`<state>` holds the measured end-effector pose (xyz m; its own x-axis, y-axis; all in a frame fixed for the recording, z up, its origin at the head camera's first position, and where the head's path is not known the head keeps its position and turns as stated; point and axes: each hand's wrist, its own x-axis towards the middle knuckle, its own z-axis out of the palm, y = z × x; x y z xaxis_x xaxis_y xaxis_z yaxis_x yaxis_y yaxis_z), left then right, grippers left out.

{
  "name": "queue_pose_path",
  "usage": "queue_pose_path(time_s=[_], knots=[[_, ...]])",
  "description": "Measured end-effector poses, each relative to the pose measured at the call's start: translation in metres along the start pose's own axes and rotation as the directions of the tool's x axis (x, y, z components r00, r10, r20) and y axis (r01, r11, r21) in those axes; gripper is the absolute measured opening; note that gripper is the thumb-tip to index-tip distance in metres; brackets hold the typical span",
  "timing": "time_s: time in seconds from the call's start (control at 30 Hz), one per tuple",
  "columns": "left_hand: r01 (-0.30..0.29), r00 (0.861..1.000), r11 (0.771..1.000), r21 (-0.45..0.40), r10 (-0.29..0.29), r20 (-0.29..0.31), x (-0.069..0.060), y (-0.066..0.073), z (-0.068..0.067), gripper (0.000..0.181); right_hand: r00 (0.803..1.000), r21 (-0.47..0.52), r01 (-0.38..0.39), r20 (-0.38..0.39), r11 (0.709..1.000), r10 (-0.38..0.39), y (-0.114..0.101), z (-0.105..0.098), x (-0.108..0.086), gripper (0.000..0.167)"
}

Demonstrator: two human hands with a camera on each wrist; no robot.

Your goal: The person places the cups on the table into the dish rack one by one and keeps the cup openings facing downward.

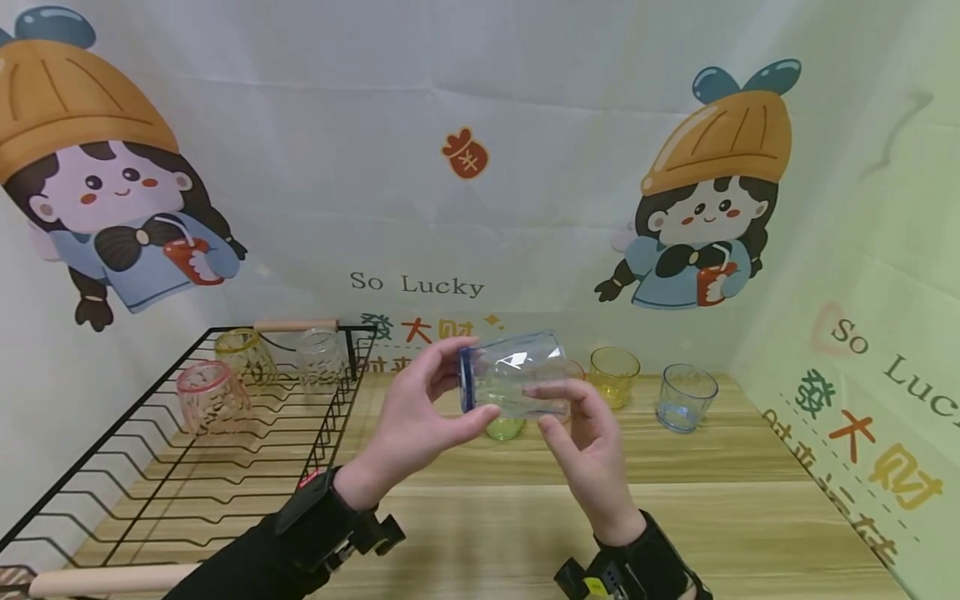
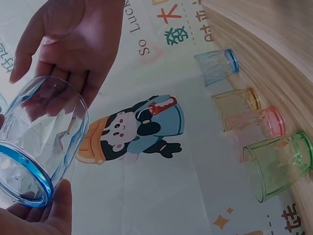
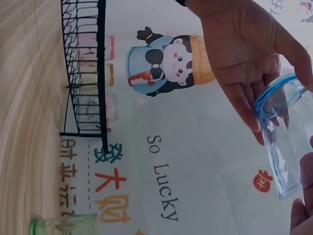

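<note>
A clear drinking glass with a blue base [image 1: 517, 367] is held on its side above the table, its rim turned right. My left hand [image 1: 420, 408] grips the base end between thumb and fingers. At the rim end is my right hand [image 1: 592, 425]; its forefinger overlaps the side of the glass and its thumb is just below. In the left wrist view the right hand [image 2: 80, 49] shows its palm, thumb spread away from the glass, fingers partly seen through it. Seen from the right wrist, the left hand [image 3: 249, 58] holds the blue base [image 3: 276, 93].
A black wire rack [image 1: 217, 475] stands left, holding a pink glass [image 1: 213, 396], a yellow glass [image 1: 246, 357] and a clear glass [image 1: 320, 358]. On the wooden table [image 1: 525, 533] stand a green glass [image 2: 276, 166], pink glass [image 2: 254, 132], yellow glass [image 1: 615, 379] and blue glass [image 1: 686, 400].
</note>
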<state>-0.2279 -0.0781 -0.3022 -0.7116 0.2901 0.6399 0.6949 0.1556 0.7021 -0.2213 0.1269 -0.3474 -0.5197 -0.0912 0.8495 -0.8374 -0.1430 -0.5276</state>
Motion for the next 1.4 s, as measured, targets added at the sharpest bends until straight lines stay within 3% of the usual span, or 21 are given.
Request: queue_pose_path(time_s=[0.27,0.6,0.83,1.4], knots=[[0.007,1.000,1.000,0.003,-0.007,-0.007,-0.001,0.002,-0.003,0.069,0.997,-0.041,0.080,0.022,0.996,-0.080,0.005,-0.007,-0.001,0.030],[0.002,1.000,0.999,0.039,-0.001,-0.017,-0.003,0.003,-0.011,0.069,0.997,-0.048,0.074,0.026,0.996,-0.072,0.006,-0.013,-0.003,0.038],[0.031,0.999,0.997,0.072,-0.030,-0.014,-0.005,0.003,-0.018,0.070,0.992,-0.059,0.118,0.039,0.991,-0.116,0.007,-0.018,-0.003,0.039],[0.091,0.995,0.983,0.159,-0.085,-0.042,-0.015,-0.002,-0.042,0.069,0.995,-0.170,0.073,0.074,0.983,-0.062,0.009,-0.040,-0.010,0.042]])
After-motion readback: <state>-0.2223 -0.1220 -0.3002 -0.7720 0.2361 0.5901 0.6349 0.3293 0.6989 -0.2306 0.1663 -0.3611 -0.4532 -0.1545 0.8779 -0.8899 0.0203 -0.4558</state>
